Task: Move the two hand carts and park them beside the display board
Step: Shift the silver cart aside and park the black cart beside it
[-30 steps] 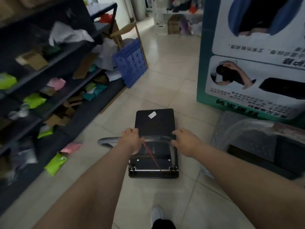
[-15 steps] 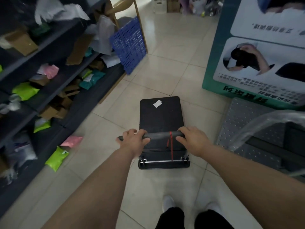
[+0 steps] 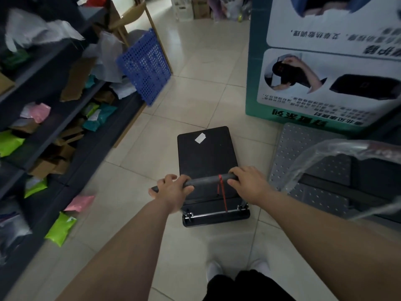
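Head view: left hand [image 3: 173, 191] and right hand [image 3: 249, 184] both clenched around the padded handle [image 3: 209, 180] of the black cart [image 3: 206, 155], one at each end, a red cord [image 3: 222, 195] hanging between them. Black cart at 12 o'clock on the tiled floor [image 3: 201, 88], deck bare but for a small white sticker [image 3: 200, 137]. Grey cart [image 3: 303, 170] at 3 o'clock, already just beside the display board [image 3: 325, 61], its handle under clear plastic wrap [image 3: 338, 153]. Display board at 1 o'clock, standing on the floor near the black cart's front corner.

Risks, as judgement: front right corner clipping the board's base or the grey cart's deck if steered too sharply right; the narrow aisle leaves little slack. Loose packets [image 3: 60, 228] at 9 o'clock by the shelves [image 3: 43, 118] could snag a wheel on a drift left. Blue crate [image 3: 145, 66] at 11 o'clock leans into the aisle.

Writing: board text appears upside down and blurred, not readable; nothing legible on the sticker.
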{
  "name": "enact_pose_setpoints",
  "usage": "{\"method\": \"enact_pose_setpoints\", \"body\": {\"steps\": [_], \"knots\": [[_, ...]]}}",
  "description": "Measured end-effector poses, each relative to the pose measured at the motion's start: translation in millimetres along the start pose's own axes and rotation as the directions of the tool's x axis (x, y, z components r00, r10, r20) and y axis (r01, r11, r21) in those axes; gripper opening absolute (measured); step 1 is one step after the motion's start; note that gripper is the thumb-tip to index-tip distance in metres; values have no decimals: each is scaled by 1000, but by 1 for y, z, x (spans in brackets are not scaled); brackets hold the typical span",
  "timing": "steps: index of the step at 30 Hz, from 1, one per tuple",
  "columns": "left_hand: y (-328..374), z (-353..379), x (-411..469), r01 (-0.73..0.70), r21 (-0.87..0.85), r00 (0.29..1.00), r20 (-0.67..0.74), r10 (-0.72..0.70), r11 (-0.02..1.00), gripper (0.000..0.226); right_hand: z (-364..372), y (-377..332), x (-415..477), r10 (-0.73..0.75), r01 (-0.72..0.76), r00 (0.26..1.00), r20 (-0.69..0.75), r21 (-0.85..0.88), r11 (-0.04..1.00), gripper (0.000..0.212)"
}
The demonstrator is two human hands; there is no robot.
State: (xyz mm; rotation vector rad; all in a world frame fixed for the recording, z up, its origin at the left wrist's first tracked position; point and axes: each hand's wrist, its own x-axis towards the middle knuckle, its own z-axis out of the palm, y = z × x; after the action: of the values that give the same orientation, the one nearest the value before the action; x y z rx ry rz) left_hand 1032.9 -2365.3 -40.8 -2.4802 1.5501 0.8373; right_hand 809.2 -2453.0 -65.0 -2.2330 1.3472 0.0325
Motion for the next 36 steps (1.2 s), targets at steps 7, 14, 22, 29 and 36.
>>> {"method": "enact_pose_setpoints", "body": {"steps": [7,14,22,29,36], "knots": [[45,4,26,-62,-5,997,-52,62,998,23,-24,39,8,57,-57,998,-3,10,998,38],[72,-11,70,-195,39,978,-68,197,980,22,-33,55,17,178,-177,978,-105,18,984,35],[83,-49,130,-362,161,931,24,363,918,28,-33,45,44,357,-345,922,-152,104,933,33],[90,-70,164,-457,223,890,119,441,861,31,-34,37,60,467,-445,871,-152,155,882,32],[107,-67,174,-498,255,866,104,489,829,32,-45,44,62,512,-496,850,-125,138,857,35]]}}
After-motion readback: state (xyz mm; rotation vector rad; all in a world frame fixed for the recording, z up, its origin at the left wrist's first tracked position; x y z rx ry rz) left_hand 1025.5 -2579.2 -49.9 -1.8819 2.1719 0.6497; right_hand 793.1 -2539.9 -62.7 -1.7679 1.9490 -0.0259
